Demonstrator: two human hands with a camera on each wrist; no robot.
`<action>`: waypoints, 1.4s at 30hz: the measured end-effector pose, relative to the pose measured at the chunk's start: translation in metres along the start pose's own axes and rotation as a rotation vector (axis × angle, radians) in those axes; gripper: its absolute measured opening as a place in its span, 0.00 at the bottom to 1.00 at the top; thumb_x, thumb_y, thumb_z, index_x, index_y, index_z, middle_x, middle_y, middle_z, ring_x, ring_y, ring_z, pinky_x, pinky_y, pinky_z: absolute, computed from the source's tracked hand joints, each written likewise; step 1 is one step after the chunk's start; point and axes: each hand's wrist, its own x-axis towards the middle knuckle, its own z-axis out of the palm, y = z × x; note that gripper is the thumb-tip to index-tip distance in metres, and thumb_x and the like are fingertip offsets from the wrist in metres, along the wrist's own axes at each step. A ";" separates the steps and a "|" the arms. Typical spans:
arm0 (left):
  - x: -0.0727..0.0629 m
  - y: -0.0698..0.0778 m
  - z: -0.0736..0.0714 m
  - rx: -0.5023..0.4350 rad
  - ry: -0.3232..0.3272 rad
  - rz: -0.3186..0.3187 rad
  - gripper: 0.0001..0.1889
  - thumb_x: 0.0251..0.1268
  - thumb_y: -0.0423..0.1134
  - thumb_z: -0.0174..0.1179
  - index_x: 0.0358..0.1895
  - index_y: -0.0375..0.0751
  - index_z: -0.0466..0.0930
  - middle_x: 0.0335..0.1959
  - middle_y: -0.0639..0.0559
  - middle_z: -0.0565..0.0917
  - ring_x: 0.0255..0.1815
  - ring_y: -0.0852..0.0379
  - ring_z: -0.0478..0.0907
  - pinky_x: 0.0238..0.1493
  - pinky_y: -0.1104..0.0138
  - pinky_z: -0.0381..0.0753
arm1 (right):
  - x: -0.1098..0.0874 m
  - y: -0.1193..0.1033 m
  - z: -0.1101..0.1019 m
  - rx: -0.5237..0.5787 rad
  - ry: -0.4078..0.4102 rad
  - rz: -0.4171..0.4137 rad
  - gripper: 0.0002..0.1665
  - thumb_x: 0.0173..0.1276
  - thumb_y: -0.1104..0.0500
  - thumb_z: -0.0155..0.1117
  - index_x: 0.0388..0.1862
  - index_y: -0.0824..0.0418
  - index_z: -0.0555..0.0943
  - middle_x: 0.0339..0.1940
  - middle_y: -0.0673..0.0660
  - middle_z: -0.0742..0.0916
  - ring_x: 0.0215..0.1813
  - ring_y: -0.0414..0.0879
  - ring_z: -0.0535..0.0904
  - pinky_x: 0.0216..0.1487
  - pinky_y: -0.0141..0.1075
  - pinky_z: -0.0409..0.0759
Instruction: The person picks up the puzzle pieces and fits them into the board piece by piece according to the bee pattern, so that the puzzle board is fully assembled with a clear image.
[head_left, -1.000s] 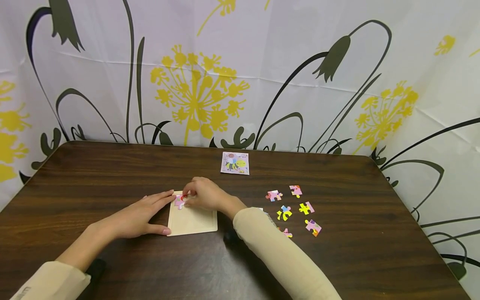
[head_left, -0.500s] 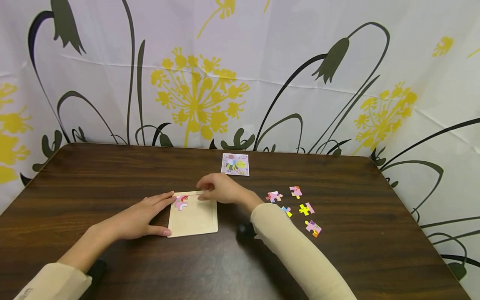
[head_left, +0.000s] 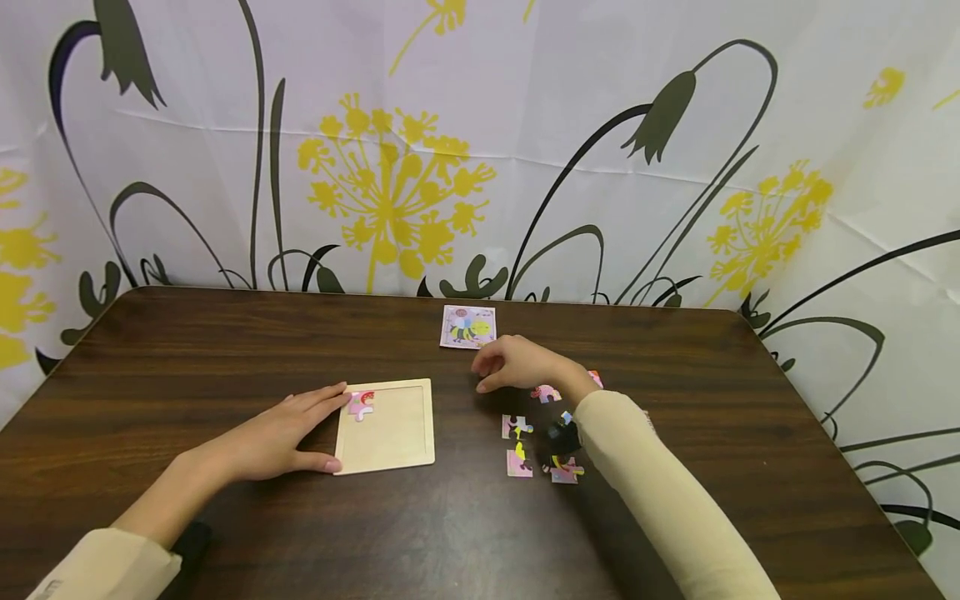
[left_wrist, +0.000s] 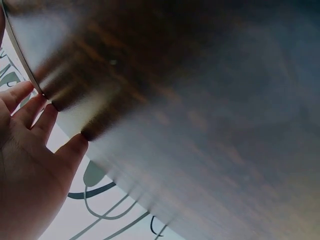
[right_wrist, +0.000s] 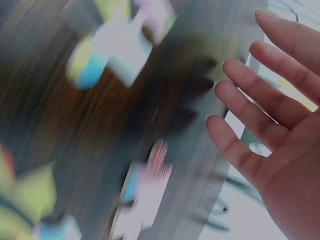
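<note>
A square wooden puzzle tray point(head_left: 390, 437) lies on the table, with a single pink jigsaw piece point(head_left: 360, 406) in its upper left corner. My left hand point(head_left: 288, 433) rests at the tray's left side, fingertips at the upper corner and thumb at the lower one. To the tray's right, my right hand point(head_left: 521, 364) hovers with loosely bent fingers, holding nothing. Below and beside that hand lie loose jigsaw pieces point(head_left: 520, 462), some hidden by the forearm. In the right wrist view the fingers point(right_wrist: 260, 95) are spread apart, and the pieces point(right_wrist: 145, 195) look blurred.
A small card with a bee picture point(head_left: 468, 327) lies near the back of the dark wooden table point(head_left: 262, 333). Behind the table hangs a white cloth point(head_left: 555, 108) with yellow and dark plant prints. A dark wrist camera point(head_left: 564, 435) sits under the right sleeve.
My right hand has let go of the pink piece in the tray's corner and moved right, off the tray toward the loose pieces. The left hand has stayed at the tray's edge.
</note>
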 end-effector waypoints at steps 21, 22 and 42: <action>0.001 -0.003 0.003 0.012 0.015 0.012 0.48 0.49 0.65 0.58 0.65 0.31 0.59 0.66 0.34 0.59 0.64 0.35 0.57 0.57 0.38 0.55 | -0.073 0.060 -0.017 -0.057 0.093 0.138 0.15 0.55 0.60 0.69 0.43 0.61 0.81 0.42 0.52 0.81 0.45 0.48 0.74 0.49 0.43 0.73; 0.001 -0.003 0.004 0.011 0.017 0.012 0.48 0.49 0.65 0.58 0.65 0.31 0.59 0.66 0.34 0.59 0.64 0.35 0.57 0.57 0.38 0.55 | -0.074 0.062 -0.016 -0.067 0.101 0.124 0.15 0.55 0.60 0.69 0.42 0.61 0.81 0.41 0.52 0.80 0.44 0.49 0.74 0.49 0.44 0.73; 0.001 -0.002 0.004 0.011 0.019 0.014 0.47 0.49 0.64 0.59 0.65 0.31 0.59 0.66 0.33 0.59 0.64 0.34 0.57 0.58 0.39 0.55 | -0.080 0.069 0.001 -0.116 0.215 0.082 0.13 0.55 0.62 0.69 0.40 0.60 0.81 0.38 0.53 0.78 0.42 0.48 0.73 0.46 0.43 0.73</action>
